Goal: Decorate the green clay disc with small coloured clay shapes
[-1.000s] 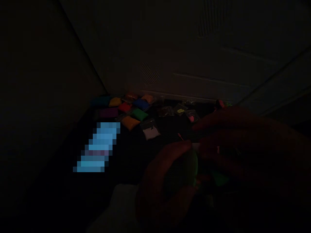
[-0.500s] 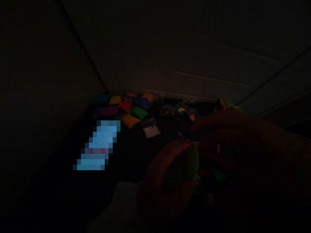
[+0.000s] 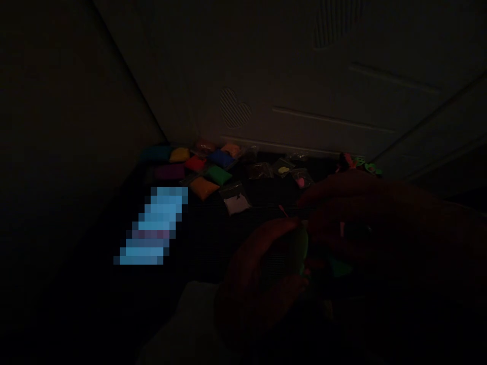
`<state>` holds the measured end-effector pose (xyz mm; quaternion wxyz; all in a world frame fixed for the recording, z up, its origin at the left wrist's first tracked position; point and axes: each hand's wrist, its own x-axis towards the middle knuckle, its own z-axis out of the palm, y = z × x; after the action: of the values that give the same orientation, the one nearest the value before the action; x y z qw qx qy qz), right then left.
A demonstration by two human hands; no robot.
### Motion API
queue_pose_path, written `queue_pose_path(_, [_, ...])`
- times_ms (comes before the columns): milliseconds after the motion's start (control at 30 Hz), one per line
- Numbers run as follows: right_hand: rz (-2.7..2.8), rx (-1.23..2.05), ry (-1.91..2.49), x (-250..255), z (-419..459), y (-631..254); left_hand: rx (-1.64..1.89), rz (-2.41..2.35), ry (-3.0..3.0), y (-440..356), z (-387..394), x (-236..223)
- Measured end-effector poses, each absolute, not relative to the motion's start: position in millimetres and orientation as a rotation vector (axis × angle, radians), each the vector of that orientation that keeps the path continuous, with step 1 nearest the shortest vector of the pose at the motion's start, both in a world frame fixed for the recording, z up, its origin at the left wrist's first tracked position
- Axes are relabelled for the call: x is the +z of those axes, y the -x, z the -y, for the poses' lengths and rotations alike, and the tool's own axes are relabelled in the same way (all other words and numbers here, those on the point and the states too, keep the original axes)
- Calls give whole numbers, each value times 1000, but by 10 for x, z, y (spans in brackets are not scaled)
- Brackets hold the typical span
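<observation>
The scene is very dark. My left hand (image 3: 254,284) curls with thumb and fingers round the edges of a rounded green piece (image 3: 300,251), which looks like modelling clay. Just right of it is my right hand (image 3: 353,208), its fingers bent and apart, the tips close to the green piece. Whether they touch it I cannot make out. Below the right hand's fingers lies a darker green thing (image 3: 340,267), partly hidden. A small pink tool (image 3: 283,210) rests on the dark table beyond my left fingertips.
Several colourful clay packets lie at the back, among them an orange packet (image 3: 204,188), a green packet (image 3: 218,175) and a white packet (image 3: 236,203). A lit, pixelated phone-like screen (image 3: 152,225) is at left. A pale sheet (image 3: 190,319) lies in front, a wall (image 3: 243,61) behind.
The green piece has turned slightly more edge-on and shifted a little left in my left hand. The right hand's fingers have moved slightly left. The view has tilted a little.
</observation>
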<state>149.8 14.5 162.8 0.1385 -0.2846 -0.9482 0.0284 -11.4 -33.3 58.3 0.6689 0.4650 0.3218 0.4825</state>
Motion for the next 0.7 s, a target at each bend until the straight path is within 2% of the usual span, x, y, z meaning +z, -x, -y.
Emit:
queue_pose_path(300, [2691,303,934,1670,-167,-1566,1012,-666,-812,77,251,563])
queue_pose_path(433, [2488,372,1126,1667,-176,-1728,1048,-497,-476,58,174,475])
queue_pose_path(533, [2251,387,1304,1445,-169,-1894,1068,-411,-273,73,89,396])
queue_pose_path(700, [2072,476,1572,715,21,-2095,1184,-366,-137,224,-55,315])
